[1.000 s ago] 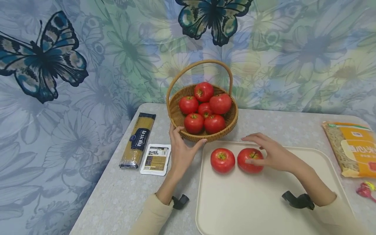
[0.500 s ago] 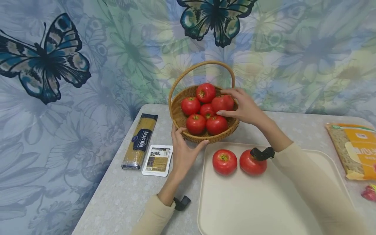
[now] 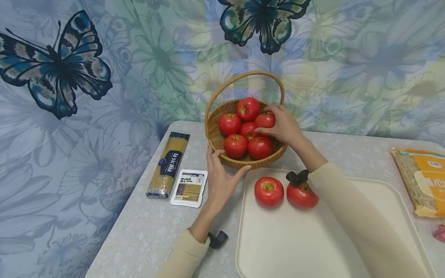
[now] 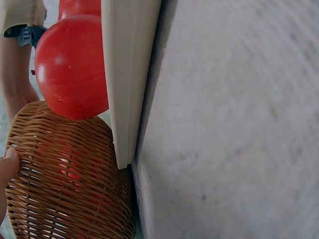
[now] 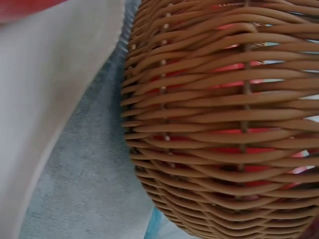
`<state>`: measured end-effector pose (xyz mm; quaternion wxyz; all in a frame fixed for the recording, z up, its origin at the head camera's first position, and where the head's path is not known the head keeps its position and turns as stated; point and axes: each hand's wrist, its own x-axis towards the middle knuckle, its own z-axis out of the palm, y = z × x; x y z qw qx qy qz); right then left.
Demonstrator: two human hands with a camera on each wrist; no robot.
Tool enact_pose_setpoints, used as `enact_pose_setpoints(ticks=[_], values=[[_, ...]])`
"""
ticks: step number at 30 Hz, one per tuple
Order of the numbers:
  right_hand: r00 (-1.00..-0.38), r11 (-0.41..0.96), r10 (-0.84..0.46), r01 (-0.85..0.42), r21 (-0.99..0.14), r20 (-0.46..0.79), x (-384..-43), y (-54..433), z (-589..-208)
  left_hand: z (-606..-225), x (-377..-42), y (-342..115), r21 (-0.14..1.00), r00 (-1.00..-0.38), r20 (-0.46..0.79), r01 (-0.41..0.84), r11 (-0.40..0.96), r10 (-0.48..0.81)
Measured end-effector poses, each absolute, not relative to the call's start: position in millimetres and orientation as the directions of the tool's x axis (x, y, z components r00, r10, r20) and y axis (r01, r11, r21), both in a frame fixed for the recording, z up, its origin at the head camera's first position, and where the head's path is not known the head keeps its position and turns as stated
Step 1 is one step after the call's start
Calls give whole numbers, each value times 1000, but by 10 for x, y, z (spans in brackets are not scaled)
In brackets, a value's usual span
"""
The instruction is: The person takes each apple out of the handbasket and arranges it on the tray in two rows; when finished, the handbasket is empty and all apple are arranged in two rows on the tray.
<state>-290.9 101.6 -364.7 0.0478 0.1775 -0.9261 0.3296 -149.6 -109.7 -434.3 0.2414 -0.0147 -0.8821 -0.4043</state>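
A wicker basket [image 3: 257, 163] with a tall arched handle stands at the back of the table, holding several red apples. My left hand [image 3: 222, 181] grips its near left rim, thumb spread along the front; the left wrist view shows that thumb against the weave [image 4: 65, 184]. Inside the basket, at the right, my right hand [image 3: 283, 124] holds a red apple [image 3: 265, 120] between thumb and fingers. Basket wall [image 5: 224, 114] fills most of the right wrist view, hiding that hand there. Two more apples, a left one [image 3: 269, 192] and a right one [image 3: 303, 195], sit on the cream tray [image 3: 295, 239].
Left of the basket lie a pack of spaghetti [image 3: 168, 166] and a flat white packet [image 3: 189, 188]. An orange and clear bag of grain [image 3: 422, 181] lies at the far right, near a pinkish-red wrapped piece [image 3: 439, 233]. A butterfly-print cloth [image 3: 156, 65] hangs behind.
My right hand has left the right apple on the tray, reached up into the basket and taken hold of an apple there. The left hand has stayed on the rim.
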Motion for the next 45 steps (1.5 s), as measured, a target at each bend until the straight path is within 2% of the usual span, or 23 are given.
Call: enact_pose_setpoints(ticks=[10,18,24,28,32,37,45], values=[[-943,714,-239,-333,-616,233,-2864,1050,-3687,-4326,-1472,-1062,702,-880,449,239,671,-157],[-909,628,-231,-412,-660,347,-2719,1134,-3639,-4320,-1460,-1052,726,-897,410,210,655,-166],[-863,575,-199,-487,-657,465,-2334,1380,-3422,-4306,-1468,-1078,732,-892,417,218,646,-171],[-838,577,-180,-514,-635,515,-1985,1657,-3413,-4297,-1461,-1106,742,-897,403,204,639,-182],[-838,630,-162,-494,-599,522,-1608,1985,-3565,-4304,-1456,-1115,750,-899,393,192,633,-193],[-877,710,-153,-418,-566,455,-1233,2409,-3919,-4312,-1465,-1095,758,-905,379,185,626,-192],[-897,765,-215,-400,-504,386,-917,2757,-4368,-4318,-1474,-1072,779,-900,391,212,590,-194]])
